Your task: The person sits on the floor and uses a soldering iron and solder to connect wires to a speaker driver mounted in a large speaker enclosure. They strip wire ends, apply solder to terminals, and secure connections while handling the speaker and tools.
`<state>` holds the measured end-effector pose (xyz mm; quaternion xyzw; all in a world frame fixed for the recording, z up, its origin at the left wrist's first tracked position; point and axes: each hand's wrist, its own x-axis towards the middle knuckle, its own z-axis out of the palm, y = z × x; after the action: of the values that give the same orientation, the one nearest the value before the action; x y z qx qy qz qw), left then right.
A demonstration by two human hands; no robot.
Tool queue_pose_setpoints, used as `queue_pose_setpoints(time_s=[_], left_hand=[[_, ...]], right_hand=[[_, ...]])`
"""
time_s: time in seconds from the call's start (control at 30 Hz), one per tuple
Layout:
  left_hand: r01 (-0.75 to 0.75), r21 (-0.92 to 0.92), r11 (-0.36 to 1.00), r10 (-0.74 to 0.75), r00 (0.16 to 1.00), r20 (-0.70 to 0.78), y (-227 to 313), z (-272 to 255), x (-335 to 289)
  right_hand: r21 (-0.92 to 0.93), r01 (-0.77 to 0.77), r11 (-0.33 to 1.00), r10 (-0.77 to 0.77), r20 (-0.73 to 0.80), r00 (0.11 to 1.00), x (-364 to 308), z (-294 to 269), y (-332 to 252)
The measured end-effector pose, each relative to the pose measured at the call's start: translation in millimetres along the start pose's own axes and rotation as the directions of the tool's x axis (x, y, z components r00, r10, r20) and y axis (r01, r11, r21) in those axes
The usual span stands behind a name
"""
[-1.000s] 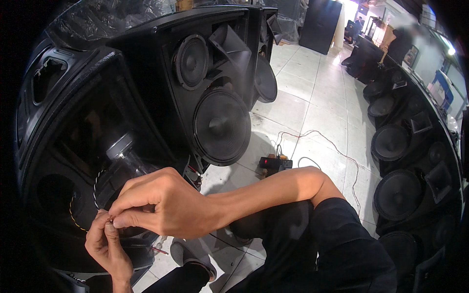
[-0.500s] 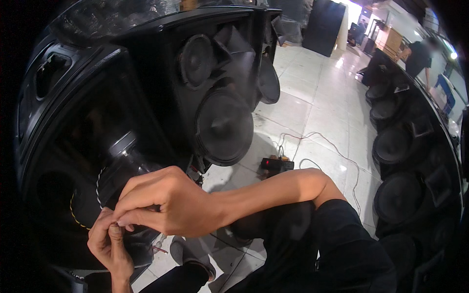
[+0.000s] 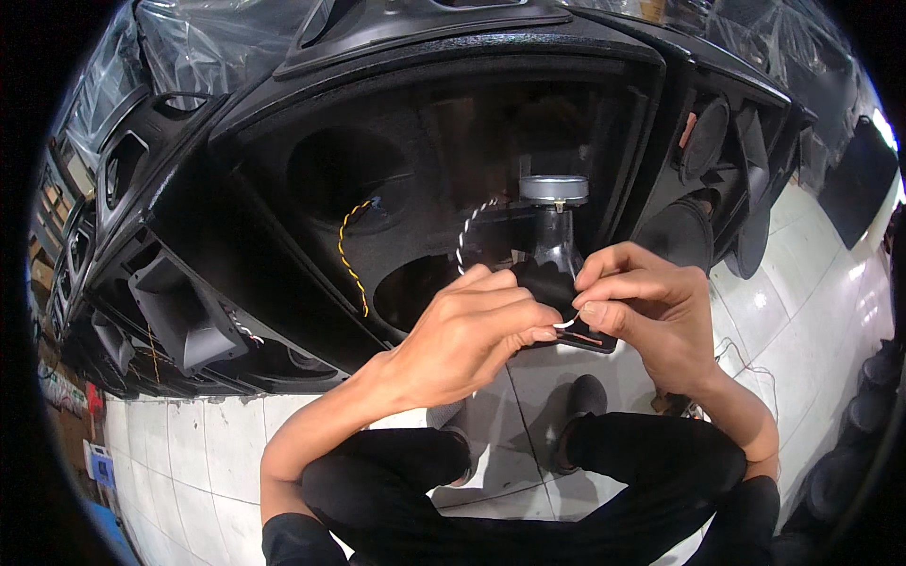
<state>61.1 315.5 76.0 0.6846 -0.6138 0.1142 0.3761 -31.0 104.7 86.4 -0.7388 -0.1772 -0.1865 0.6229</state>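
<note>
My left hand [image 3: 472,330] is closed in a pinch on a white wire [image 3: 563,325] whose end sticks out past the thumb. A second end of bare copper strands [image 3: 585,340] shows just below it. My right hand [image 3: 646,307] pinches the tip of the white wire between thumb and fingertips. Behind my left hand, a twisted black-and-white cable [image 3: 462,236] rises out of the black speaker cabinet [image 3: 453,71]. Just beyond my hands is a horn driver [image 3: 554,191] with a silver rim and a black throat.
A twisted yellow-and-black cable [image 3: 345,250] hangs at the cabinet's left opening. More speaker cabinets stand at left, with a square horn [image 3: 189,311], and at right, with round cones [image 3: 679,231]. Clear plastic sheeting [image 3: 217,47] covers things behind. My shoes [image 3: 587,396] rest on white floor tiles.
My view has swung left to face the open cabinet squarely. Both hands now appear in the middle, slightly apart, with the white wire showing between them; earlier they overlapped at lower left.
</note>
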Motion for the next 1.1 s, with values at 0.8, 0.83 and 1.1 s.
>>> queue_pose_setpoints(time_s=[0.8, 0.83, 1.1], left_hand=[[0.550, -0.539, 0.638, -0.671, 0.740, -0.039, 12, 1, 8], [0.482, -0.565, 0.669, -0.615, 0.786, -0.057, 12, 1, 7], [0.411, -0.041, 0.911, -0.412, 0.911, -0.003, 1, 2, 4]], right_hand=[[-0.614, 0.300, 0.730, -0.403, -0.033, 0.914, 0, -7, -1], [-0.512, 0.212, 0.832, -0.310, -0.113, 0.944, 1, -7, -1], [-0.559, 0.292, 0.776, -0.339, 0.020, 0.941, -1, -9, -5]])
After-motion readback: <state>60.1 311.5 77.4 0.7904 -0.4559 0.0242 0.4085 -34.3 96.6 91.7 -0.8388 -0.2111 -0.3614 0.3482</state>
